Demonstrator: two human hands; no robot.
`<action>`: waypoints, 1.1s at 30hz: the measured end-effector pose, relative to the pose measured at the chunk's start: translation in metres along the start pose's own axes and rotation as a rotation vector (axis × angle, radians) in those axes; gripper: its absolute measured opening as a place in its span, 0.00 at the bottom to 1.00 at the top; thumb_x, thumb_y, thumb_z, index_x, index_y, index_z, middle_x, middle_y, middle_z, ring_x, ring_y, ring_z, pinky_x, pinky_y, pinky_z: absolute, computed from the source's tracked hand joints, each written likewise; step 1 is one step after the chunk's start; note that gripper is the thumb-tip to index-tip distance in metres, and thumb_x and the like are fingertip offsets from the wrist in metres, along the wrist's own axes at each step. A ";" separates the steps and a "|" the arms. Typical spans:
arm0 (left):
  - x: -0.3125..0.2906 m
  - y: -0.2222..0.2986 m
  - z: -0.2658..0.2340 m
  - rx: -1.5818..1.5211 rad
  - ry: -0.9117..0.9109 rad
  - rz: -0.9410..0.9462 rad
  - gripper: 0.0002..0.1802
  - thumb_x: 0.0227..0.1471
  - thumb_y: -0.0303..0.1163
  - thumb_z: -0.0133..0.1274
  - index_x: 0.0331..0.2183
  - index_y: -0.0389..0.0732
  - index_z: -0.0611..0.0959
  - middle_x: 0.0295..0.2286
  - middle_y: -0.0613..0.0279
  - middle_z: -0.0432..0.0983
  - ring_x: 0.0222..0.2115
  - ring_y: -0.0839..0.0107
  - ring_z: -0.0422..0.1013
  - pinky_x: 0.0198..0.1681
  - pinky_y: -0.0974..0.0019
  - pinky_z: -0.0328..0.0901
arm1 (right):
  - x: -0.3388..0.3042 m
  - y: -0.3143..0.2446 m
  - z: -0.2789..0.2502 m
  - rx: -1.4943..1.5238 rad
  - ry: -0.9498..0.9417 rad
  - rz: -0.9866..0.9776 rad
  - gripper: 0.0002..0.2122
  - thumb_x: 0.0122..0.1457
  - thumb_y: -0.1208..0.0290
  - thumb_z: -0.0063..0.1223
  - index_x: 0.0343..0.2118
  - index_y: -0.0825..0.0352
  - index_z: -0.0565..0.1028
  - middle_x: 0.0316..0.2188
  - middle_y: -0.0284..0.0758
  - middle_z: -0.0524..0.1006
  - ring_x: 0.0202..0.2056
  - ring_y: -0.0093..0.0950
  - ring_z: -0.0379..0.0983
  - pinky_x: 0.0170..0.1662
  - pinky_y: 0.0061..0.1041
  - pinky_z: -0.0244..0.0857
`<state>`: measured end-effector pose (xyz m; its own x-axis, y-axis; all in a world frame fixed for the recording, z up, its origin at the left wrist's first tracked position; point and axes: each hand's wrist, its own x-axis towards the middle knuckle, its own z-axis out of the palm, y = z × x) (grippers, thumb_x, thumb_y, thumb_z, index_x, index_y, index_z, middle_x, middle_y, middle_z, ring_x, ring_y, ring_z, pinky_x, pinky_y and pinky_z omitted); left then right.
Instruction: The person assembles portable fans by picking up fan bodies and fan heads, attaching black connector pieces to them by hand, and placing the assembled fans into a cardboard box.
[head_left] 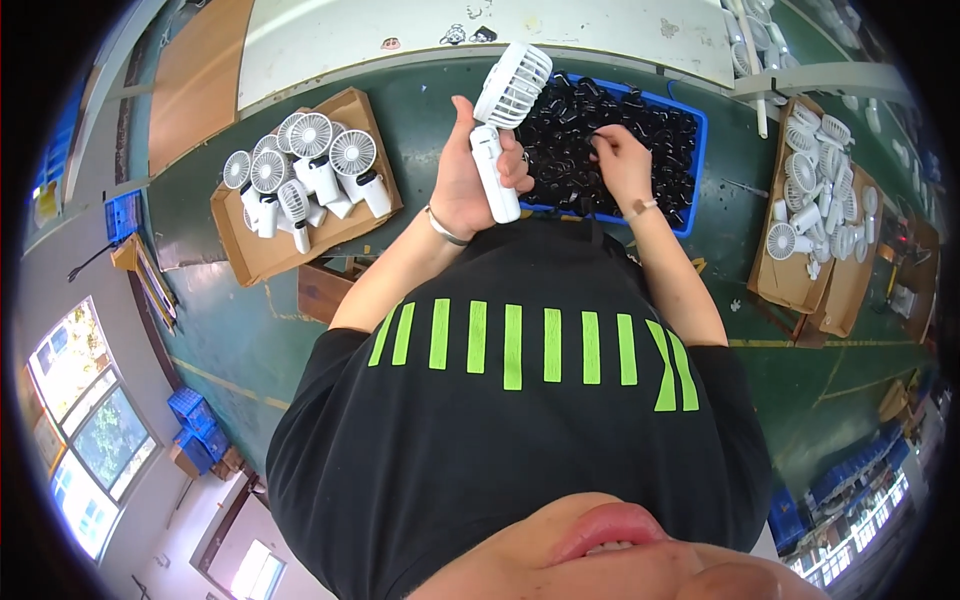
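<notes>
My left hand [470, 175] is wrapped around the handle of a white handheld fan [494, 175], held upright with a slight tilt. The fan's round grille [518, 88] points up and to the right. My right hand [622, 163] reaches over a blue tray [700, 150] filled with small glossy black plastic parts [560, 130]. Its thumb and fingers are pinched together among those parts. Whatever sits between the fingertips is too small and dark to make out.
On the left, a cardboard box [240, 265] holds several white fans with black pieces on their handles [310, 135]. At the right, another cardboard box [775, 275] contains more white fans [800, 170]. A white board [600, 35] runs behind the green table [420, 95].
</notes>
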<state>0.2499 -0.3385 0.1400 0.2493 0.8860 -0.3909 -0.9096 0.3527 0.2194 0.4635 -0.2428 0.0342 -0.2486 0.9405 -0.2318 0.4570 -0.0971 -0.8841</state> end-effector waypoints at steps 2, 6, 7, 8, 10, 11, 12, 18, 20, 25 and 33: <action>-0.005 -0.002 0.001 -0.012 -0.071 0.001 0.43 0.51 0.74 0.28 0.31 0.41 0.77 0.18 0.63 0.69 0.19 0.68 0.65 0.28 0.63 0.63 | -0.005 -0.014 -0.011 0.327 -0.018 0.158 0.05 0.58 0.76 0.52 0.35 0.68 0.77 0.25 0.32 0.78 0.24 0.17 0.74 0.26 0.18 0.67; -0.016 -0.011 0.011 0.438 -0.130 0.018 0.32 0.56 0.38 0.53 0.58 0.40 0.60 0.35 0.60 0.71 0.35 0.68 0.72 0.34 0.61 0.75 | -0.008 -0.077 -0.039 0.160 0.153 -0.263 0.10 0.59 0.76 0.53 0.43 0.67 0.78 0.29 0.31 0.78 0.27 0.17 0.72 0.31 0.13 0.64; -0.015 -0.016 0.013 0.366 -0.138 -0.050 0.38 0.49 0.20 0.55 0.59 0.40 0.58 0.35 0.59 0.72 0.37 0.68 0.73 0.33 0.67 0.77 | -0.013 -0.104 -0.042 0.268 0.157 -0.374 0.10 0.58 0.77 0.53 0.43 0.67 0.79 0.30 0.32 0.78 0.29 0.17 0.73 0.33 0.14 0.65; -0.014 -0.022 0.013 0.397 -0.153 -0.055 0.36 0.49 0.21 0.56 0.58 0.40 0.60 0.33 0.61 0.73 0.35 0.71 0.73 0.31 0.69 0.77 | -0.017 -0.128 -0.040 0.381 0.153 -0.489 0.10 0.58 0.79 0.53 0.42 0.67 0.79 0.31 0.33 0.79 0.31 0.17 0.73 0.35 0.15 0.66; -0.017 -0.035 0.020 0.458 -0.157 -0.115 0.30 0.45 0.18 0.57 0.52 0.37 0.69 0.32 0.63 0.74 0.33 0.73 0.74 0.32 0.70 0.75 | -0.030 -0.160 -0.045 0.246 0.101 -0.732 0.10 0.56 0.81 0.54 0.41 0.69 0.79 0.34 0.37 0.80 0.33 0.21 0.75 0.37 0.17 0.67; -0.019 -0.039 0.022 0.570 -0.185 -0.093 0.27 0.43 0.16 0.57 0.48 0.36 0.72 0.32 0.63 0.75 0.34 0.72 0.74 0.34 0.70 0.74 | -0.027 -0.164 -0.041 0.163 0.068 -0.886 0.11 0.54 0.81 0.54 0.41 0.67 0.79 0.35 0.38 0.80 0.33 0.25 0.76 0.37 0.19 0.68; -0.022 -0.043 0.024 0.681 -0.212 -0.067 0.23 0.41 0.14 0.58 0.44 0.34 0.76 0.32 0.63 0.76 0.34 0.72 0.74 0.36 0.69 0.72 | -0.030 -0.168 -0.036 0.118 0.014 -0.872 0.11 0.54 0.80 0.54 0.40 0.67 0.80 0.35 0.38 0.81 0.33 0.28 0.77 0.38 0.20 0.69; -0.050 -0.042 0.026 0.756 -0.172 -0.132 0.14 0.45 0.22 0.60 0.38 0.36 0.78 0.31 0.61 0.76 0.35 0.72 0.75 0.32 0.71 0.72 | -0.056 -0.151 -0.028 0.227 -0.130 -0.383 0.11 0.57 0.77 0.51 0.42 0.67 0.79 0.32 0.36 0.80 0.33 0.23 0.77 0.37 0.19 0.69; -0.053 -0.043 0.021 0.853 -0.182 -0.022 0.15 0.52 0.36 0.59 0.38 0.37 0.77 0.27 0.63 0.75 0.29 0.75 0.73 0.23 0.74 0.69 | -0.069 -0.154 -0.027 -0.038 -0.027 -0.853 0.13 0.53 0.81 0.53 0.42 0.67 0.78 0.35 0.38 0.79 0.35 0.32 0.77 0.38 0.24 0.71; -0.061 -0.044 0.014 0.756 -0.194 0.085 0.34 0.57 0.64 0.37 0.35 0.39 0.75 0.24 0.65 0.73 0.24 0.78 0.70 0.18 0.76 0.62 | -0.098 -0.157 -0.023 -0.161 -0.095 -1.153 0.17 0.47 0.82 0.59 0.43 0.68 0.77 0.41 0.39 0.77 0.40 0.37 0.73 0.43 0.29 0.69; -0.058 -0.041 0.023 0.487 -0.012 0.036 0.33 0.56 0.59 0.32 0.31 0.37 0.76 0.21 0.61 0.74 0.22 0.70 0.72 0.17 0.71 0.61 | -0.133 -0.135 -0.019 0.380 -0.033 -0.517 0.15 0.62 0.79 0.41 0.51 0.74 0.65 0.48 0.43 0.73 0.50 0.29 0.68 0.54 0.28 0.61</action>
<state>0.2799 -0.3974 0.1742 0.2269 0.9027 -0.3656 -0.6571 0.4190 0.6266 0.4508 -0.3485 0.1923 -0.3847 0.8869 0.2556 -0.0614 0.2517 -0.9659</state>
